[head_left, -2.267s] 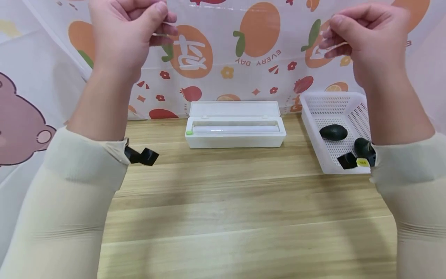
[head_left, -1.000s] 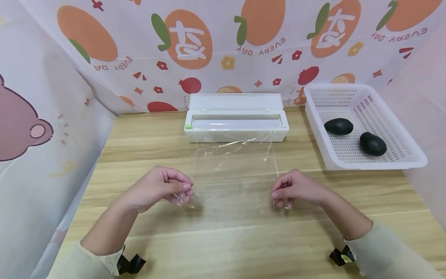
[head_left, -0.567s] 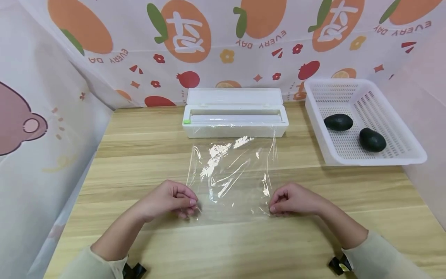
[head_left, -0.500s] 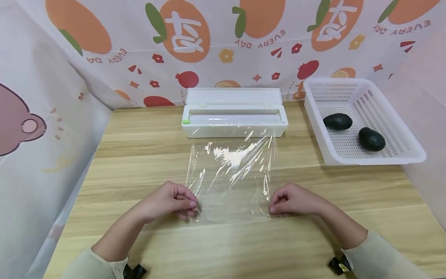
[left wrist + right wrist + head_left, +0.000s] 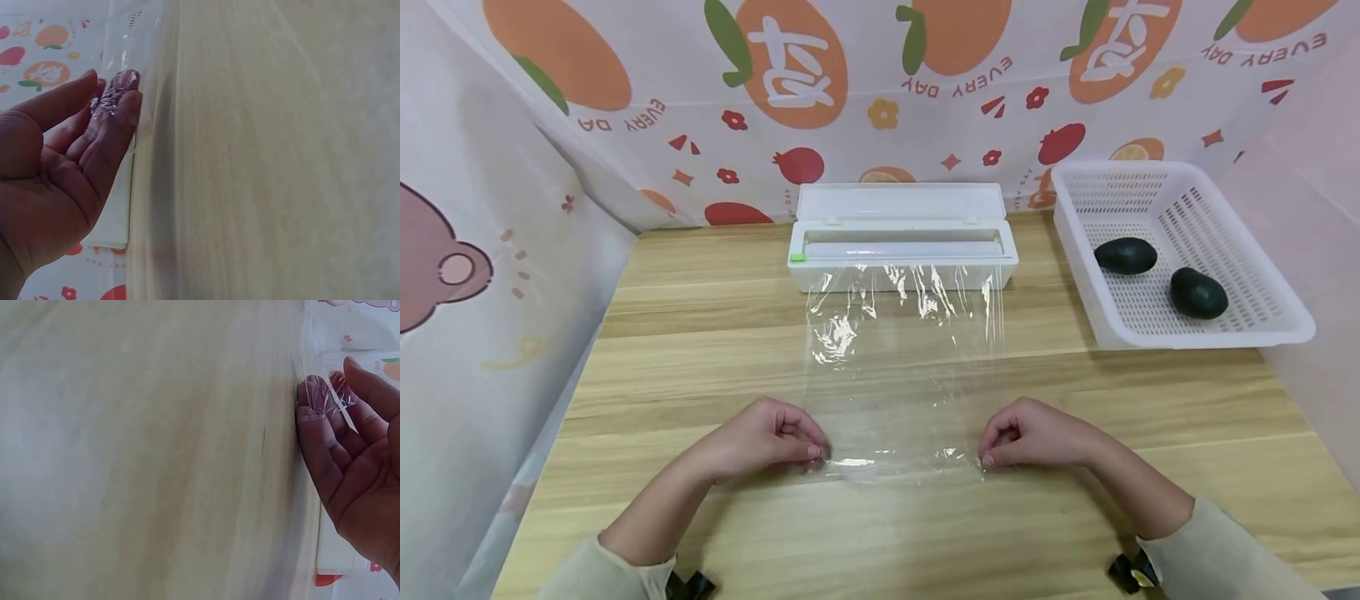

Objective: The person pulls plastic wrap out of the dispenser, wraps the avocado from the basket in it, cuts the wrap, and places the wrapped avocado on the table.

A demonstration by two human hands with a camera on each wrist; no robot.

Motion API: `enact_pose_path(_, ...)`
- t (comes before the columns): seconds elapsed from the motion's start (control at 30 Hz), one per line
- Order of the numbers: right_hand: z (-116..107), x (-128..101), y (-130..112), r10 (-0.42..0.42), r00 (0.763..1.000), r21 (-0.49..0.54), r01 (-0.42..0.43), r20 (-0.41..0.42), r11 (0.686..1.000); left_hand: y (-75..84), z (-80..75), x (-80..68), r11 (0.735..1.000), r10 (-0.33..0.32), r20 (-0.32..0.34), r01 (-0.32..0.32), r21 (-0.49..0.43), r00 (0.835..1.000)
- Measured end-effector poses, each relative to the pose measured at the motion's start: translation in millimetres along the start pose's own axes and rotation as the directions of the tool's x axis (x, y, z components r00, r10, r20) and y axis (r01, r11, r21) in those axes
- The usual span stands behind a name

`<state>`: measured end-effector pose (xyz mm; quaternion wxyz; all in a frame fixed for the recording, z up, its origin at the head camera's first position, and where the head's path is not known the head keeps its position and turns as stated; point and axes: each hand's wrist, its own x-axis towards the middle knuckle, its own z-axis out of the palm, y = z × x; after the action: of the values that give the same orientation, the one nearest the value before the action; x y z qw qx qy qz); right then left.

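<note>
A sheet of clear cling film (image 5: 895, 375) stretches from the front of a white film dispenser box (image 5: 902, 279) toward me, low over the wooden table. My left hand (image 5: 763, 442) pinches its near left corner between thumb and fingers. At the near right corner my right hand (image 5: 1037, 433) pinches it likewise. In the left wrist view, crumpled film wraps the lower fingertips of the left hand (image 5: 75, 144). Film also clings to the fingertips of the right hand (image 5: 356, 450) in the right wrist view. A pale roll (image 5: 902, 250) shows inside the box, whose lid stands up.
To the right of the box stands a white perforated basket (image 5: 1195, 337) holding two dark green avocado-like fruits (image 5: 1125, 256). A patterned cloth (image 5: 887, 150) hangs behind the wooden table (image 5: 700, 333), and a white sheet covers the left side.
Both hands came down from high in front to just above the table, with the film drawn toward me. Over the last half second they shifted slightly nearer, and the film looks smoother.
</note>
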<state>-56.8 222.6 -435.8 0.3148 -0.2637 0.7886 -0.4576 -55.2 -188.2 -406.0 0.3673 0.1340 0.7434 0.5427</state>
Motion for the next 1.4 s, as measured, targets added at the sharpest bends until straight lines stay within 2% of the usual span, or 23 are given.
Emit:
enact_pose_path(0.17,1.2,0.1,-1.0,-0.031,0.998,-0.042,0.029,-0.058,0.999,-1.3,0.1,0.3,0.998,0.040,-0.075,-0.036,0.060,0.996)
enact_pose_path(0.37,3.1,-0.4,1.3,-0.048,0.988,-0.086,0.036,-0.145,0.996,-1.9,0.8,6.6,0.984,0.057,-0.166,-0.027,0.179,0.984)
enact_pose_path(0.47,3.6,-1.2,0.5,-0.045,0.983,-0.111,0.025,-0.180,0.993,-1.7,2.0,10.6,0.972,0.071,-0.187,-0.025,0.234,0.980)
enact_pose_path(0.67,3.3,-3.4,-0.9,-0.061,0.974,-0.205,0.015,-0.220,0.979,-0.2,4.7,16.8,0.957,0.096,-0.214,-0.031,0.289,0.972)
enact_pose_path(0.87,2.7,-5.6,2.7,-0.114,0.962,-0.294,0.037,-0.248,0.955,2.2,8.3,21.0,0.914,0.127,-0.204,-0.034,0.404,0.971)
enact_pose_path(1.03,1.1,-6.9,6.0,-0.112,0.963,-0.343,0.022,-0.246,0.939,4.3,9.0,25.1,0.888,0.129,-0.200,-0.024,0.460,0.971)
enact_pose_path(1.13,-1.3,-6.9,7.3,-0.114,0.964,-0.369,0.018,-0.240,0.929,4.8,9.0,26.3,0.856,0.131,-0.197,-0.011,0.516,0.972)
enact_pose_path(1.27,-7.0,-4.6,5.0,-0.083,0.966,-0.358,-0.011,-0.246,0.934,3.8,9.7,25.8,0.808,0.126,-0.202,0.018,0.588,0.971)
enact_pose_path(1.4,-18.8,-3.8,-4.1,-0.037,0.962,-0.322,-0.053,-0.269,0.945,3.1,10.9,24.4,0.791,0.108,-0.218,0.049,0.610,0.970)
